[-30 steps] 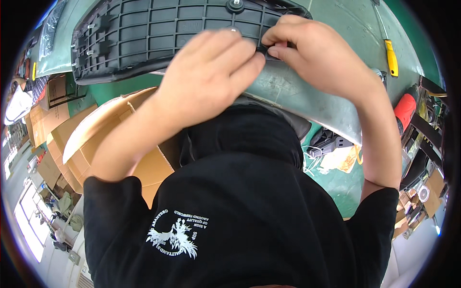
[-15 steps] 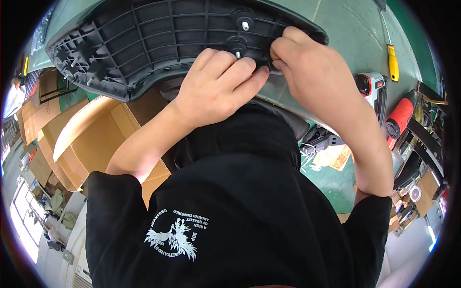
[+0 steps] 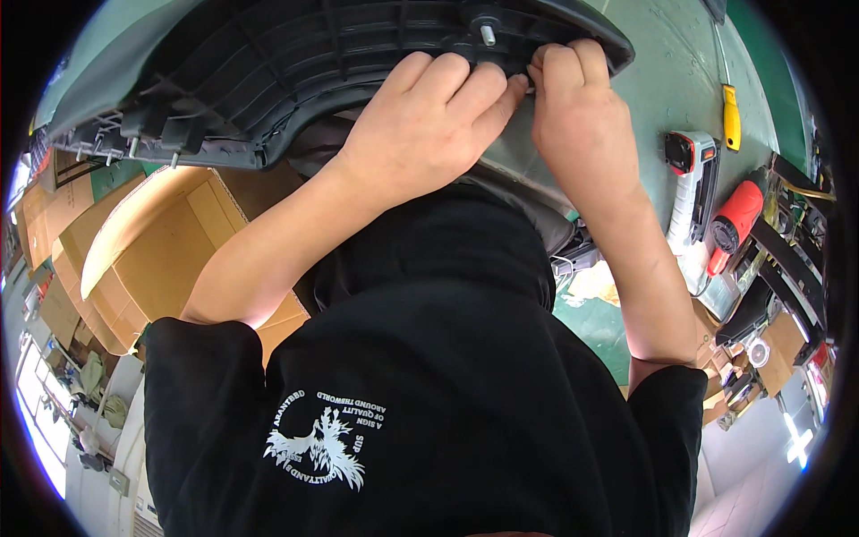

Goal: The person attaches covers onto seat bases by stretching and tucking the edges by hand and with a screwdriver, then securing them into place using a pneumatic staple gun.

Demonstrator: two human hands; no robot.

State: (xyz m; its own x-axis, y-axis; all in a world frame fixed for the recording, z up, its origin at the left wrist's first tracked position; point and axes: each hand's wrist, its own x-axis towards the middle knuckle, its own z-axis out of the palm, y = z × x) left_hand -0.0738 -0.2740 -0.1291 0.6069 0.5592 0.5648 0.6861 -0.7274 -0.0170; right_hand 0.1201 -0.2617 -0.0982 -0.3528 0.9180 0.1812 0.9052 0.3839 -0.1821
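A long, curved black plastic panel (image 3: 295,67) with a ribbed grid on its back lies tilted across the top of the view. Metal studs stick out of it, one of them a threaded stud (image 3: 488,35) near its right end. My left hand (image 3: 429,125) is closed over the panel's near rim, fingers curled and thumb pointing right. Close beside it, my right hand (image 3: 582,116) pinches at the same rim near the right end. Its fingertips nearly meet my left thumb. What exactly lies between the fingertips is mostly hidden.
Below the panel on the left stands an open cardboard box (image 3: 170,242). To the right lie a nail or staple gun (image 3: 689,179), a red heat-gun-like tool (image 3: 738,215) and a yellow-handled screwdriver (image 3: 732,116) on the green-grey table (image 3: 662,54). More parts and cartons crowd the right edge.
The panel has tipped, so its ribbed back shows more steeply, and has shifted up. Both hands have moved up along with it, the left one also rightward. One stud has gone out of sight.
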